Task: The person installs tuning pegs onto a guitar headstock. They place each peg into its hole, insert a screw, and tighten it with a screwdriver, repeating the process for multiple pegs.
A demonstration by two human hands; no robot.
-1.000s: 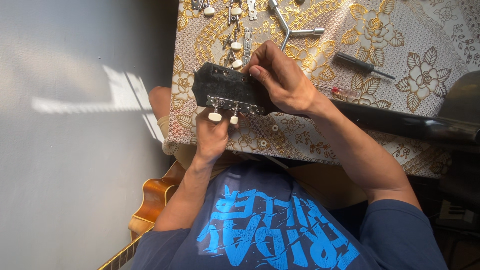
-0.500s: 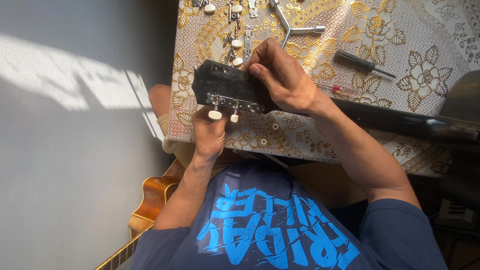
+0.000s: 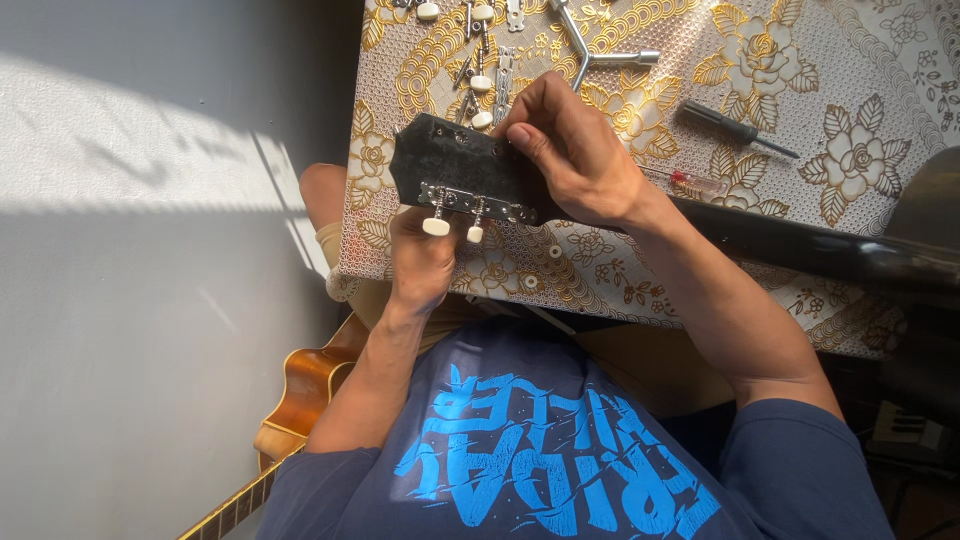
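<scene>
Your hands and the guitar headstock (image 3: pixel 455 170) sit as they did half a second ago; only the sun patch on the wall has shifted.

The headstock lies over the table edge, long axis left-right, tip left. Your right hand (image 3: pixel 575 155) is closed over its upper edge; your left hand (image 3: pixel 420 260) is curled under the tuner strip (image 3: pixel 470 200), though I cannot tell if it grips it.

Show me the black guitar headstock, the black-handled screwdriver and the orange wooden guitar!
Black guitar headstock (image 3: pixel 445 165): head view, on its flat back face.
Black-handled screwdriver (image 3: pixel 718 120): head view, on the handle.
Orange wooden guitar (image 3: pixel 305 385): head view, on the glossy body.
</scene>
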